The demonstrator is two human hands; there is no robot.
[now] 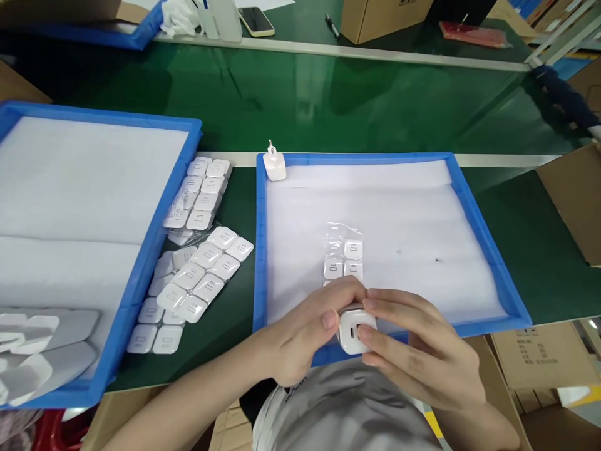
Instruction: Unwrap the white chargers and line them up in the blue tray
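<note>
Between both hands, over the near edge of a blue-rimmed tray (488, 235), is a white charger (350, 332) with a small slot in the face turned toward me. My left hand (305, 335) grips it from the left, thumb at its side. From the right, my right hand (417, 351) has fingers on its face and upper edge. Just beyond my hands, a clear plastic pack (344, 257) of similar white chargers lies on the tray's white liner, partly hidden by my left hand. Another charger (275, 164), its plug pointing up, rests at the tray's far left corner.
Left of the tray, several packs of white chargers (204, 275) lie on the green table (225, 338). A second blue tray (154, 241) beside them holds white curved pieces (47, 351). Cardboard boxes (575, 200) stand at right. A phone (256, 22) and pen (332, 26) lie at the back.
</note>
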